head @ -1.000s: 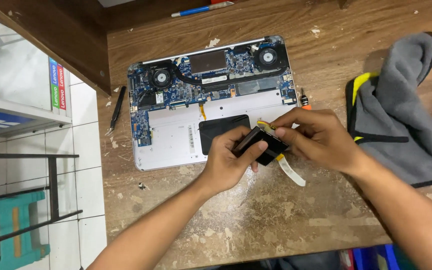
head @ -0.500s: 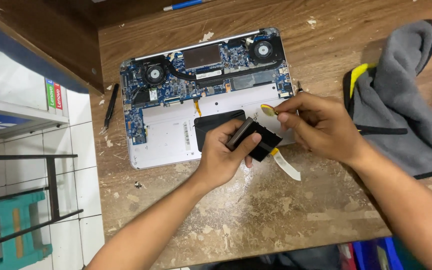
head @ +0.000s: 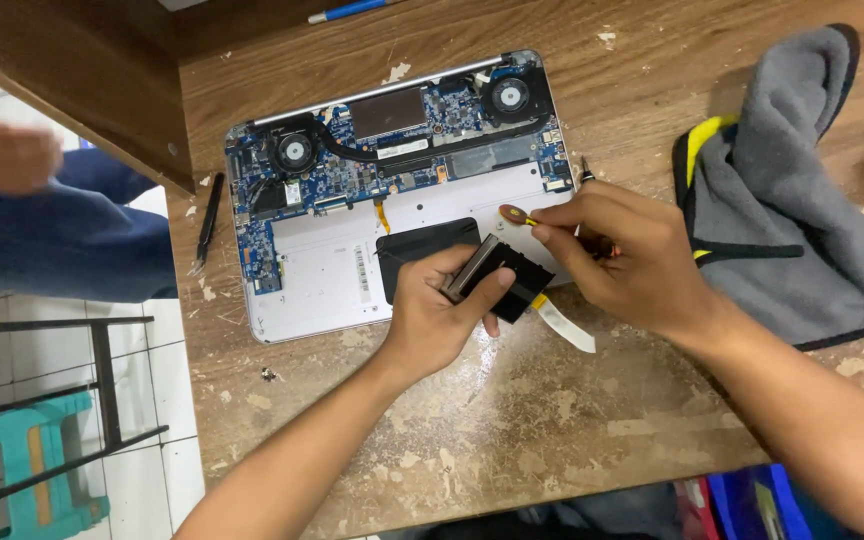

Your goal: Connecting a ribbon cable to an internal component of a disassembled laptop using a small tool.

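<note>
The left hand grips a black flat part, long axis slanting up-right; right hand fingers pinch a small screwdriver just above it.

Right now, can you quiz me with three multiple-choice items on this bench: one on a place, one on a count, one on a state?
1. Where does the grey cloth lie?
A. right of the laptop
B. on the laptop
C. on the floor

2. How many round fans show in the laptop?
A. one
B. two
C. four

3. What state is the laptop in?
A. lid shut
B. bottom cover on
C. cover off, board bare

Key: 1 A, the cloth sits on the wood beside the right hand. 2 B, one fan at each upper corner. 3 C, the blue board shows above the left hand, which holds a black part.
</note>
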